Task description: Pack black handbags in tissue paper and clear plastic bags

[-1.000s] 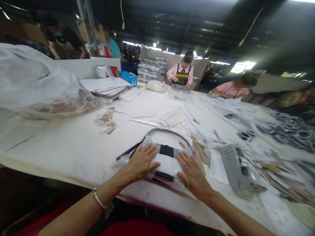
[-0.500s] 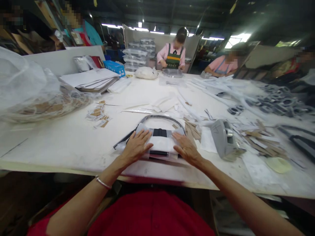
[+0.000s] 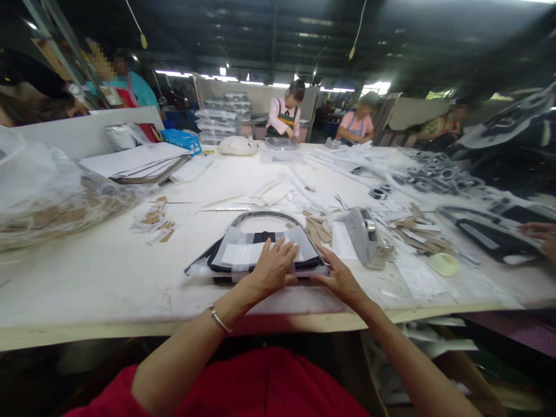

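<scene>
My left hand lies flat, fingers a little spread, over the front of the black bag with its pale wrapping. My right hand has thumb and fingers parted around the bag's right end; I can't tell how firmly it touches. The bag lies near me on the white table, its strap looped on the far side.

Just right of the bag are brown strips, then a grey tape dispenser. To the left, small tags lie scattered, with a big clear plastic sack beyond them at the edge of my view. Farther off I see a stack of boards beside a blue box. Across the table, a co-worker in pink bends over plastic packaging. At right, another person's hand is by a second black bag.
</scene>
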The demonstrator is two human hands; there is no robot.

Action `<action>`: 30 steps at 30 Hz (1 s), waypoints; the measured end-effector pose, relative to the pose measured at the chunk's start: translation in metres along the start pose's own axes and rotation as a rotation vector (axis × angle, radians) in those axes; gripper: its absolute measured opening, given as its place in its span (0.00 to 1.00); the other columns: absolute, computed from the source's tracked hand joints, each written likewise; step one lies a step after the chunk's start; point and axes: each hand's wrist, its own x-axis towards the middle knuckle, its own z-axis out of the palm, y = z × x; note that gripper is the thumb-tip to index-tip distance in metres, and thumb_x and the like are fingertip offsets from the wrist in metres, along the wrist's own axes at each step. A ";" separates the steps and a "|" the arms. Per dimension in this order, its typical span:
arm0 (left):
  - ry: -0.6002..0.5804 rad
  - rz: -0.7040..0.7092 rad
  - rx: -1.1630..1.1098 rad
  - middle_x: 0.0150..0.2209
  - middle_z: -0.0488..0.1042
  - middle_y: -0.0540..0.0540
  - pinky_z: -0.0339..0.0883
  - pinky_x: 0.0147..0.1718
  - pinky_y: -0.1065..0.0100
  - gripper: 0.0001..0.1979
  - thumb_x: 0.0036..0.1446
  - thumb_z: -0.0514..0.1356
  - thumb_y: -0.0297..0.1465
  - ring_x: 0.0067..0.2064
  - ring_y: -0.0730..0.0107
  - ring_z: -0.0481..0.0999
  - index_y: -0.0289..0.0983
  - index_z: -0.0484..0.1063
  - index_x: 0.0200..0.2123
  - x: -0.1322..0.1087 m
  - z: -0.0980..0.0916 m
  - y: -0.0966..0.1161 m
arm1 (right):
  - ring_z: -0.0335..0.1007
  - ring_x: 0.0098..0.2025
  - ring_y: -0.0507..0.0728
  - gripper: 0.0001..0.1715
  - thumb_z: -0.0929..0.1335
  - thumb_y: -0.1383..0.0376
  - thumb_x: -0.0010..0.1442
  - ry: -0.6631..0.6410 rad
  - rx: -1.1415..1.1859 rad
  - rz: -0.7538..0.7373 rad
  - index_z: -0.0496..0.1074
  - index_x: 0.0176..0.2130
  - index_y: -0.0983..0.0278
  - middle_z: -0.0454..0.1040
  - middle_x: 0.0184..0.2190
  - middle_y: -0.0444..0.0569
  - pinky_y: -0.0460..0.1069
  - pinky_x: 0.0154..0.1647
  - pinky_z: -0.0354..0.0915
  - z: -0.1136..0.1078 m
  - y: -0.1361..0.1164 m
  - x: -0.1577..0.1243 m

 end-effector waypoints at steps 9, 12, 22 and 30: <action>0.083 -0.015 -0.017 0.59 0.70 0.41 0.55 0.61 0.37 0.26 0.58 0.62 0.32 0.61 0.49 0.66 0.41 0.63 0.59 0.004 0.022 -0.001 | 0.65 0.61 0.65 0.24 0.75 0.61 0.51 0.067 -0.102 -0.064 0.75 0.49 0.58 0.69 0.58 0.54 0.63 0.63 0.59 0.016 0.008 0.021; 0.097 -0.035 -0.022 0.59 0.70 0.40 0.55 0.60 0.36 0.24 0.59 0.62 0.30 0.61 0.48 0.67 0.42 0.64 0.58 0.006 0.022 0.000 | 0.66 0.59 0.65 0.20 0.75 0.62 0.50 0.104 -0.086 -0.034 0.76 0.45 0.59 0.71 0.55 0.55 0.64 0.62 0.60 0.021 0.008 0.026; 0.139 -0.192 -0.129 0.61 0.69 0.37 0.59 0.62 0.49 0.31 0.55 0.69 0.37 0.63 0.52 0.67 0.38 0.63 0.59 -0.025 0.002 -0.036 | 0.60 0.64 0.67 0.20 0.74 0.54 0.54 0.029 -0.054 -0.077 0.77 0.45 0.58 0.66 0.61 0.56 0.66 0.65 0.55 0.013 0.018 0.026; 0.185 -0.154 -0.264 0.63 0.66 0.38 0.60 0.63 0.57 0.31 0.57 0.67 0.37 0.64 0.57 0.65 0.37 0.63 0.61 -0.060 -0.016 -0.073 | 0.63 0.62 0.68 0.17 0.71 0.50 0.60 0.061 -0.245 -0.260 0.76 0.41 0.59 0.74 0.54 0.55 0.69 0.63 0.57 0.014 0.009 0.025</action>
